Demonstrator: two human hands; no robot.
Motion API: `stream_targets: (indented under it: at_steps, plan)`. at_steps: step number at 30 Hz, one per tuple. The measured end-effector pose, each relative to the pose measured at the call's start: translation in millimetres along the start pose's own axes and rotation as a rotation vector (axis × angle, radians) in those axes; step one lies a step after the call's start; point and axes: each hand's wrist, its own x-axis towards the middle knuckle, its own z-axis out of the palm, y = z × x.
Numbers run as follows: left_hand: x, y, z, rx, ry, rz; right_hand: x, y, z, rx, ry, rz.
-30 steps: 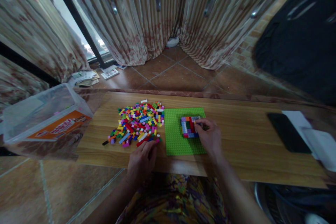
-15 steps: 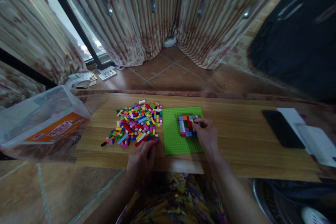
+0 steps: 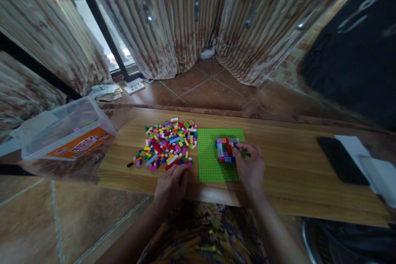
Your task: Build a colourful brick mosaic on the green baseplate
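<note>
A small block build (image 3: 223, 159) of several colours, with a red strip across it, sits on the green baseplate (image 3: 206, 169). Over its right side, my right hand (image 3: 251, 167) pinches what looks like a small dark blue brick (image 3: 236, 146) between thumb and fingertips. Whether that brick touches the build, I cannot tell. My left hand (image 3: 171, 183) rests on the table at the near edge of a pile of loose bricks (image 3: 170, 142), its fingers curled. A pink brick (image 3: 189, 165) lies by its fingertips, and the fingers hide whatever may be between them.
Left of the wooden table (image 3: 287, 152) stands a clear plastic box (image 3: 105, 117) with an orange label. A black flat object (image 3: 342, 161) and white pieces (image 3: 375, 169) lie at the right end. Striped curtains (image 3: 176, 37) hang beyond the table.
The camera view has turned slightly left, so everything sits further right in the picture. My right hand's fingers have shifted a little at the build; my left hand stays by the pile.
</note>
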Motion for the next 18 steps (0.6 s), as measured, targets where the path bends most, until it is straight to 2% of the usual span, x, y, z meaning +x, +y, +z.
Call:
stream_targets:
  at_steps: [3,9,13,18]
  plan:
    - [-0.2,0.3,0.2,0.009,0.009,0.001,-12.3,-22.3,5.5,0.009,-0.074,-0.155]
    - [-0.2,0.5,0.1,0.014,-0.005,-0.009,-43.7,-48.3,34.8,-0.095,-0.424,-0.378]
    - [-0.5,-0.4,1.1,0.016,0.002,-0.007,-54.6,-52.5,48.4,-0.186,-0.554,-0.415]
    - [-0.6,-0.4,0.9,0.029,0.006,-0.003,-56.5,-53.6,54.2,-0.226,-0.578,-0.427]
